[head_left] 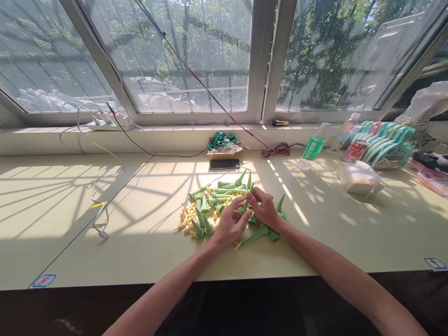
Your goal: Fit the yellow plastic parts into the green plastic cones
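Observation:
A heap of green plastic cone spikes and small yellow pieces lies on the pale table in front of me. My left hand and my right hand meet above the heap's right side. Both have their fingers curled together around a green cone held between them. More green cones lie under and beside my right wrist.
A black phone and a small cardboard box of green parts sit behind the heap. A green bottle, a can, a white bag and teal hangers stand at the right. Cables trail at the left.

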Tool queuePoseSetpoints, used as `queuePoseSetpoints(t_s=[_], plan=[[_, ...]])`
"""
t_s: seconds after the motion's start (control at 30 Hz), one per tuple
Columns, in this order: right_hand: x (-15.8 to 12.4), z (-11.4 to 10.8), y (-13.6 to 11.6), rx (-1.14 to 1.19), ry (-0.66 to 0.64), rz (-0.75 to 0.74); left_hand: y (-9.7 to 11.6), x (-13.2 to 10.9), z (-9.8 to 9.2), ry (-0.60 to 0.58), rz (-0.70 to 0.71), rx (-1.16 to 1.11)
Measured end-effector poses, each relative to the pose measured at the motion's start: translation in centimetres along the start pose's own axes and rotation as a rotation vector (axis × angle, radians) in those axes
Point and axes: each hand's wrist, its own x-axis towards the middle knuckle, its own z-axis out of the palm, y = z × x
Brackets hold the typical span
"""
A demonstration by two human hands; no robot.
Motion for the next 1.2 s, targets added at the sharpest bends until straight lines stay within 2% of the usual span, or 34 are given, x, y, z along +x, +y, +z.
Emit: queuePoseSetpoints(t_s=[0.27,0.6,0.87,1.2], plan=[[0.1,0.1,0.0,0.004,0.099,0.012,-0.4,0.0,0.2,0.080,0.073,0.042],[0.0,0.2,-0.1,0.050,0.091,0.026,-0.6,0.0,0.4,0.168,0.171,0.017],[0.0,0.2,-0.2,0.066,0.094,0.033,-0.8,0.0,0.5,0.148,0.154,-0.019],[0.0,0.2,-0.2,0.061,0.096,0.005,-1.2,0.0,0.4,0.130,0.197,-0.023]])
